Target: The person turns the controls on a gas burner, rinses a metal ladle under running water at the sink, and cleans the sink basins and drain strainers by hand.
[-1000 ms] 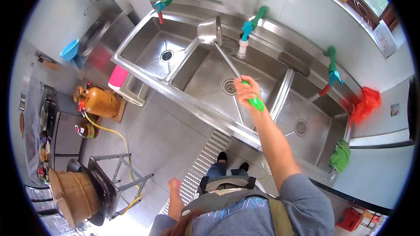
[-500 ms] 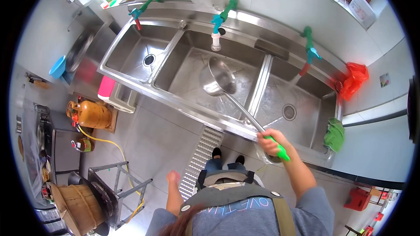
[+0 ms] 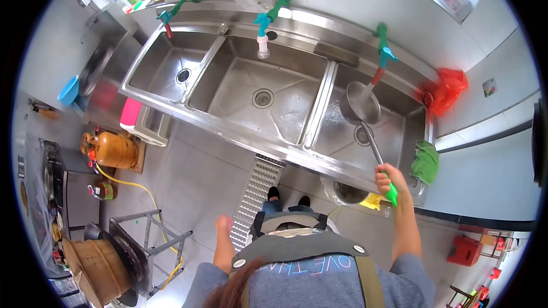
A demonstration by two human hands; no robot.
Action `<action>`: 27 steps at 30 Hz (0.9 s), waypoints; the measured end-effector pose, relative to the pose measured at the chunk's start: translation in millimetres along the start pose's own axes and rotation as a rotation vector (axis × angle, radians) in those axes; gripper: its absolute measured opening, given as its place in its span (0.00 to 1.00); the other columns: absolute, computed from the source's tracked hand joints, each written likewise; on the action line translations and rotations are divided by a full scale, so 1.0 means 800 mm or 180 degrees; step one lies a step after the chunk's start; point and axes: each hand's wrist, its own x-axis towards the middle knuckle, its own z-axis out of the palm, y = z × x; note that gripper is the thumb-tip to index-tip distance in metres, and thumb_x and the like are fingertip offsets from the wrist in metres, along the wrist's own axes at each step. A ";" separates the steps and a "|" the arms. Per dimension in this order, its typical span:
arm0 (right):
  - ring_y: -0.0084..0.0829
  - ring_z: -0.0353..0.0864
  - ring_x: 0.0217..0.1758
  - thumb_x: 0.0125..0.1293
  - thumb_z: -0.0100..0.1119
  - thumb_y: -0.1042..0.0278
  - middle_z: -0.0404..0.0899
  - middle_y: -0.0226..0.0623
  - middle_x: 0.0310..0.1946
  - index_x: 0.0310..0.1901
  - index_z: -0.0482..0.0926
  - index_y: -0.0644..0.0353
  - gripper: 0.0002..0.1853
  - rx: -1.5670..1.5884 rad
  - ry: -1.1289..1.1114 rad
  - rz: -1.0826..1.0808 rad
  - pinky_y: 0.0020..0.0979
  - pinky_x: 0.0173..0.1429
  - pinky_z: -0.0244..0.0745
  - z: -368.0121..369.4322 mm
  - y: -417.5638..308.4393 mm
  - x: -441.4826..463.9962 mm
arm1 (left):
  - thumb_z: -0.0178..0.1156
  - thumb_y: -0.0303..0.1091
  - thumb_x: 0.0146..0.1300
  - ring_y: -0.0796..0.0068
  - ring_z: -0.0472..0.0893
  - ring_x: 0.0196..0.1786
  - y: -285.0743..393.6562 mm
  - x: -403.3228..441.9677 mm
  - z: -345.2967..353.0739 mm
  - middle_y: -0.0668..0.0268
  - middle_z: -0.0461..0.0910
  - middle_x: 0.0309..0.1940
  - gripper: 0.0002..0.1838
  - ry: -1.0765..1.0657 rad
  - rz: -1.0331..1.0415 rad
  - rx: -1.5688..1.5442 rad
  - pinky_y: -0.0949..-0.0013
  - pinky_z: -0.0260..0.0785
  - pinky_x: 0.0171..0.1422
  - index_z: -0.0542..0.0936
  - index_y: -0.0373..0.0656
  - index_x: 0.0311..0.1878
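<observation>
My right hand (image 3: 391,181) is closed around the green handle of a large steel ladle (image 3: 370,98). The ladle's round bowl is over the right sink basin (image 3: 337,134), directly under the red spout of the right tap (image 3: 383,51). Water seems to run from that spout into the bowl. Low at my side, over the floor, my left hand (image 3: 224,225) holds nothing; its fingers look loosely apart.
The middle basin (image 3: 228,88) and the left basin (image 3: 154,68) adjoin on the left. A green cloth (image 3: 425,162) hangs on the sink's right edge, below a red bag (image 3: 449,91). An orange gas cylinder (image 3: 116,150) and a metal stool frame (image 3: 151,245) stand on the floor to the left.
My right hand has carried the ladle from the middle basin over the divider to the right basin, under the tap. The middle basin's drain is uncovered. My left hand stays low.
</observation>
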 end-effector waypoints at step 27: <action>0.12 0.53 0.08 0.56 0.50 0.70 0.57 0.20 0.10 0.21 0.60 0.53 0.11 0.0087 0.0148 -0.0219 0.15 0.08 0.46 -0.021 0.023 0.061 | 0.49 0.34 0.57 0.71 0.69 0.26 0.004 -0.020 -0.016 0.62 0.68 0.26 0.09 0.0184 -0.0060 -0.0003 0.68 0.66 0.27 0.68 0.38 0.36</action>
